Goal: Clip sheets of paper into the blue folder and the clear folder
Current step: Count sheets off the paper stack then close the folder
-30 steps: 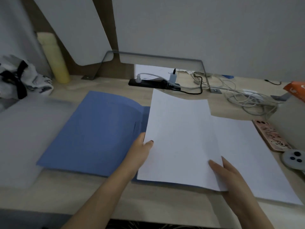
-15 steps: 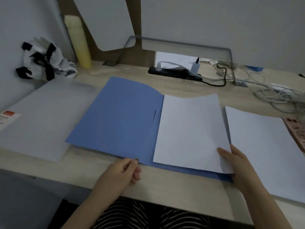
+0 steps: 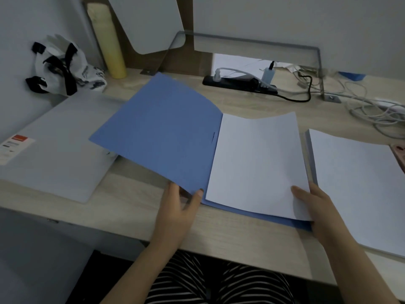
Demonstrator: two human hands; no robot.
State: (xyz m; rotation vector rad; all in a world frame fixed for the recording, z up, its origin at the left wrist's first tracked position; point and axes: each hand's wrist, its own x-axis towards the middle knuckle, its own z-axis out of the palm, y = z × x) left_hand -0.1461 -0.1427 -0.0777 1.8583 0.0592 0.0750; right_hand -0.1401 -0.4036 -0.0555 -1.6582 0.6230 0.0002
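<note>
The blue folder (image 3: 162,132) lies spread on the desk, its left cover lifted off the surface. My left hand (image 3: 178,207) pinches that cover at its near edge. A white sheet of paper (image 3: 256,163) rests on the folder's right half, its far edge curling up. My right hand (image 3: 315,205) holds the sheet's near right corner against the folder. The clear folder (image 3: 54,150), with a red and white label, lies flat at the left. A stack of white paper (image 3: 359,185) sits to the right of the blue folder.
A black power strip (image 3: 238,83) with plugs and tangled grey cables (image 3: 372,108) runs along the back. A yellow cylinder (image 3: 109,42) and a black-and-white bag (image 3: 63,66) stand at the back left. A patterned phone case edge (image 3: 397,152) shows at far right.
The sheet has come down onto the folder's right half. My left hand left the sheet, went to the near edge of the left cover and has lifted it.
</note>
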